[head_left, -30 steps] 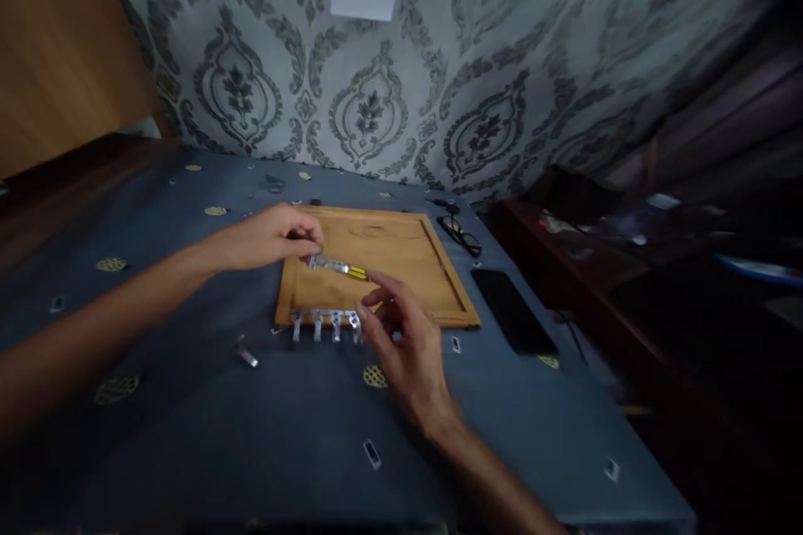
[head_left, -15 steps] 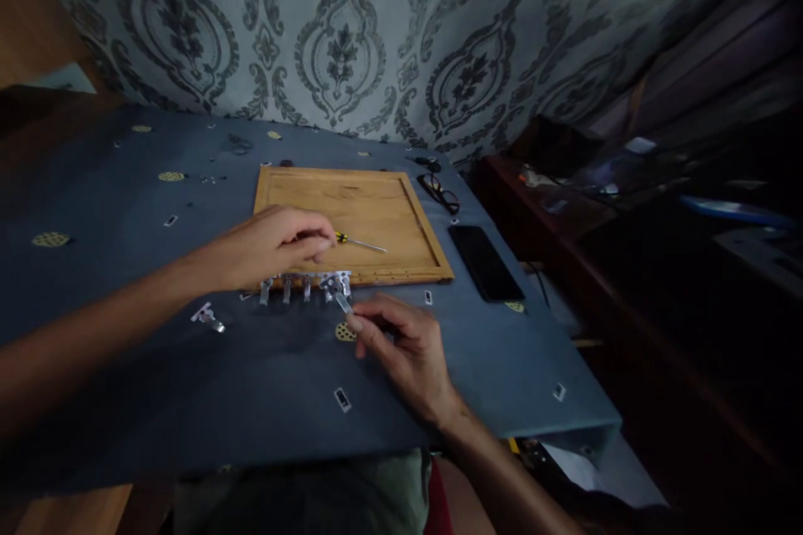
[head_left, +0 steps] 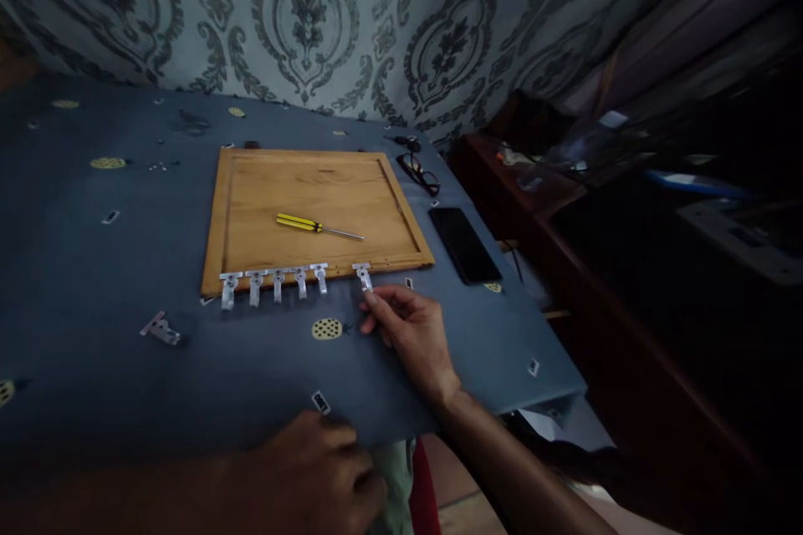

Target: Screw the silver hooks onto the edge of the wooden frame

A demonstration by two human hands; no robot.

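Note:
My right hand (head_left: 411, 334) pinches the lower end of a small T-shaped metal bracket (head_left: 362, 274). The bracket's wide top lies against the front edge of a framed wooden panel (head_left: 332, 175). To its left, several like brackets (head_left: 278, 284) hang in a row along that same edge. A loose bracket (head_left: 161, 328) lies on the cloth at the left. On the panel rests a screwdriver (head_left: 301, 222) with a yellow and black handle. My left hand (head_left: 326, 472) is low at the table's near edge, blurred, its fingers partly hidden.
A black phone (head_left: 465, 245) and a pair of glasses (head_left: 419, 175) lie right of the panel. Tiny metal pieces (head_left: 158, 166) are scattered at the left on the blue patterned tablecloth (head_left: 251, 384). A patterned curtain (head_left: 351, 17) closes off the back.
My left hand has drawn back from above the panel to the near edge, uncovering the screwdriver. The bracket in my right hand has moved right, away from the row, to the panel's edge.

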